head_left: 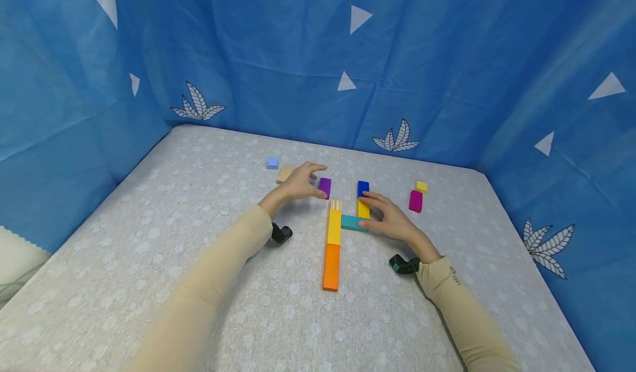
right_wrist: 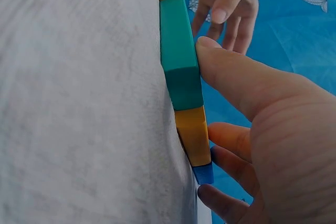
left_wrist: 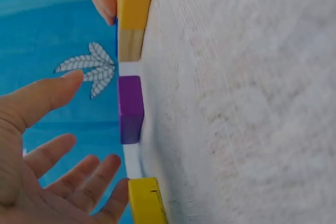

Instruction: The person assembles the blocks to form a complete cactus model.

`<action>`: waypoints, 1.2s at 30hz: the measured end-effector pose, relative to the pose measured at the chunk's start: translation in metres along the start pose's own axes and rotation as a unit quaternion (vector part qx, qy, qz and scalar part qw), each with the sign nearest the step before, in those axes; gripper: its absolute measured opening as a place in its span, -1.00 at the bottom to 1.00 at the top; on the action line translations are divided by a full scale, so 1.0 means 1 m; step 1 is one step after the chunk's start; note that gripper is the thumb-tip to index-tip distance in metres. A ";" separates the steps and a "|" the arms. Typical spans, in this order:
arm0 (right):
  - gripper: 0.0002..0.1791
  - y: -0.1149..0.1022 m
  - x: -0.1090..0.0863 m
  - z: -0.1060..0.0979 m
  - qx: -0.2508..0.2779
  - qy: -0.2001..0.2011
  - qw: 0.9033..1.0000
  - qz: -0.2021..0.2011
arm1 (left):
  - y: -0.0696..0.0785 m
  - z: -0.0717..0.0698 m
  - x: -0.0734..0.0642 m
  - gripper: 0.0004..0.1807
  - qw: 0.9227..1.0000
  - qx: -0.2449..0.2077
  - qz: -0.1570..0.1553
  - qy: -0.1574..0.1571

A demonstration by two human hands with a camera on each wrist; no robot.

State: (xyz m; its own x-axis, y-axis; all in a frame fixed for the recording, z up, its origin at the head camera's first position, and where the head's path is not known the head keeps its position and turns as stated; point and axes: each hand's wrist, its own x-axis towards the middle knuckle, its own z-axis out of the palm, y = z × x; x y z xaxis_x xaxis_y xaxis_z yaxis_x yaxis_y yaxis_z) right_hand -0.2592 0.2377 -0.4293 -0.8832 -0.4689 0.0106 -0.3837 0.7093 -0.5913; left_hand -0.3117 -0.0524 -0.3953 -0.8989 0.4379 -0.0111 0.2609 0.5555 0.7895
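My left hand [head_left: 300, 182] is spread with fingers apart beside a purple block [head_left: 324, 187], the thumb near its close end. In the left wrist view a gap shows between that thumb and the purple block [left_wrist: 130, 108]. My right hand [head_left: 390, 217] is over a teal block [head_left: 350, 223], thumb tip at its top edge. Its other fingers extend loosely beside a yellow block [head_left: 364, 210] and a blue block [head_left: 363, 187], set end to end. The teal block lies crosswise between that pair and a line of a yellow block [head_left: 334, 228] and an orange block [head_left: 331, 267].
A tan block [head_left: 285, 174] and a light blue block [head_left: 272, 163] lie beyond the left hand. Right of the right hand are a magenta block [head_left: 415, 201] and a small yellow block [head_left: 421, 186]. Blue patterned cloth [head_left: 298, 57] hangs behind the patterned tabletop [head_left: 278, 317].
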 end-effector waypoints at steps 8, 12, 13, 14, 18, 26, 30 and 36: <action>-0.21 0.001 0.000 0.001 -0.001 0.004 1.000 -0.002 | -0.011 0.000 0.009 -0.14 0.997 -0.058 -0.043 -0.011; -0.21 0.001 0.000 0.001 -0.002 0.003 1.000 0.000 | -0.014 0.002 0.011 -0.15 0.996 -0.065 -0.054 -0.015; -0.21 0.001 0.001 0.002 -0.002 0.003 1.000 0.001 | -0.014 0.002 0.012 -0.16 0.996 -0.064 -0.056 -0.015; -0.21 0.001 0.001 0.002 -0.002 0.003 1.000 0.002 | -0.014 0.002 0.012 -0.17 0.996 -0.063 -0.058 -0.016; -0.21 -0.001 0.001 0.001 -0.001 0.002 1.000 0.006 | -0.013 0.003 0.013 -0.19 0.996 -0.057 -0.065 -0.018; -0.21 -0.004 0.000 -0.001 0.000 0.002 1.000 0.010 | -0.013 0.004 0.018 -0.23 0.996 -0.042 -0.077 -0.020; -0.21 -0.005 0.000 -0.001 -0.001 0.001 1.000 0.012 | -0.013 0.004 0.019 -0.25 0.996 -0.029 -0.081 -0.021; -0.21 -0.004 0.001 -0.001 -0.001 -0.001 1.000 0.014 | -0.013 0.004 0.020 -0.29 0.996 -0.023 -0.087 -0.022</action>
State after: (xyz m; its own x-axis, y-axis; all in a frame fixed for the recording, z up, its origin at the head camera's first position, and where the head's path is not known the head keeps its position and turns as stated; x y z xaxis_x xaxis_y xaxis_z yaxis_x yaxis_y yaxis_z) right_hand -0.2591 0.2350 -0.4260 -0.8928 -0.4503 -0.0065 -0.3602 0.7226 -0.5901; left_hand -0.3320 -0.0484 -0.4080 -0.9127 0.3692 -0.1753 0.0861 0.5930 0.8006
